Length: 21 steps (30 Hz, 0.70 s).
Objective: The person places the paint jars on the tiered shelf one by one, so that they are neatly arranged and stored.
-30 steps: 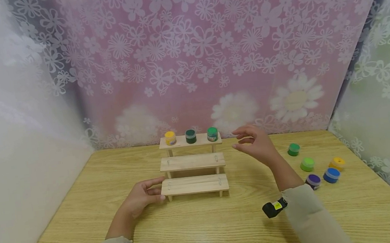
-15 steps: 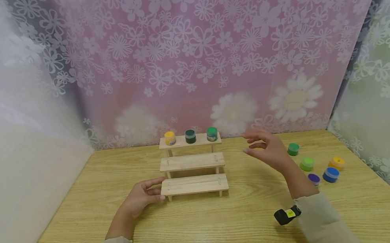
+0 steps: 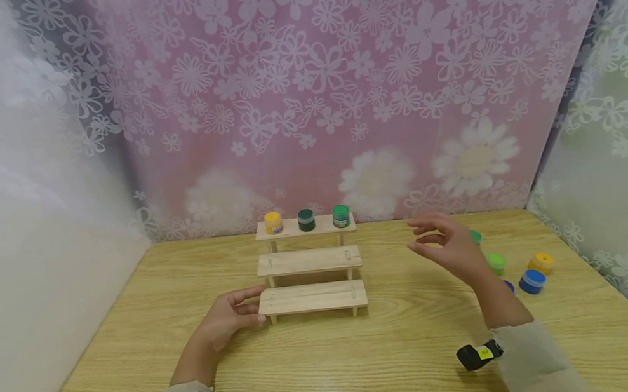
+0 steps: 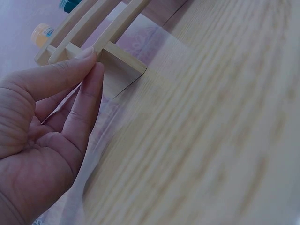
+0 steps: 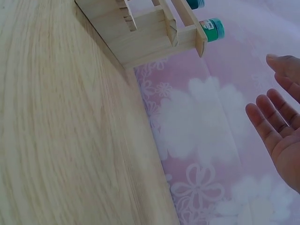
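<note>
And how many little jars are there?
8. Top step: yellow, dark green, bright green. Table, right side: another green, light green, purplish, orange-yellow, blue. The right arm partly covers some; more may hide there.

Head view: high, forward-down; wrist views: closer, tilted, facing backdrop (image 3: 305,114) (all share wooden rack (image 3: 309,261)).

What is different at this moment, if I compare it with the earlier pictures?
The right hand, empty, moved rightward, away from the wooden stand, and slightly down in the head view; its wrist now hides most of the purple jar. Nothing was visibly grasped or released. The left hand stayed at the stand's left end; the three jars above stayed.
</note>
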{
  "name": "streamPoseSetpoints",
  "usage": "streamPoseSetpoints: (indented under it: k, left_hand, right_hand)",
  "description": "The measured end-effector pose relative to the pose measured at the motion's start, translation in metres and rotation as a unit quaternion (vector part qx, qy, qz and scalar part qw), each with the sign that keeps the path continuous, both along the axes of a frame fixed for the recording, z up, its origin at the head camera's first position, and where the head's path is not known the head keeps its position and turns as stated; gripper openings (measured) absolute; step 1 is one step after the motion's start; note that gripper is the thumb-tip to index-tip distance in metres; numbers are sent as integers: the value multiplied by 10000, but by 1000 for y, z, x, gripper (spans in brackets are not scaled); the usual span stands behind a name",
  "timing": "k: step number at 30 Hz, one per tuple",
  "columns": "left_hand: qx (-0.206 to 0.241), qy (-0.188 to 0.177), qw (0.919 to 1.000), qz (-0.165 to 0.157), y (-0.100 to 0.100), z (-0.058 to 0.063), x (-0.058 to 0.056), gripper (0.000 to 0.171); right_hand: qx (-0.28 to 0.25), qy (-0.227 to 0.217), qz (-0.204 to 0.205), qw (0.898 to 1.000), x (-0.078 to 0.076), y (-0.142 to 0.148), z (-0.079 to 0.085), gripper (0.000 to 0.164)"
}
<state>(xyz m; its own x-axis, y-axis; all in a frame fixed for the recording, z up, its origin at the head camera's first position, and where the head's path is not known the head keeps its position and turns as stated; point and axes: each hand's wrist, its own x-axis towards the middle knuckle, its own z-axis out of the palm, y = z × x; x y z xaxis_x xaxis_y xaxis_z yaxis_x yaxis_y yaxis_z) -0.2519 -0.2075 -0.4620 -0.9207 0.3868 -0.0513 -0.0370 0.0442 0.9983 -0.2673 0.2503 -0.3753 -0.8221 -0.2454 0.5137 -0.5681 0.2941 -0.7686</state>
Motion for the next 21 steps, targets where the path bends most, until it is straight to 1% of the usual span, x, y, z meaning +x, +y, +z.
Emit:
streamPoseSetpoints:
  k: [5, 14, 17, 21]
  left_hand:
    - [9, 20, 10000, -21, 0, -1, 0, 71]
    - [28, 40, 10000, -43, -1, -2, -1, 70]
    - [18, 62, 10000, -36, -1, -1, -1, 70]
    - [28, 70, 10000, -33, 0, 0, 0, 70]
  right_hand:
    - [224, 31, -225, 9995, 7, 8, 0, 39]
    - [327, 140, -535, 9979, 18, 24, -4, 37]
    - [376, 239, -579, 9973, 21, 30, -6, 37]
    - [448, 258, -462, 9976, 25, 40, -9, 38]
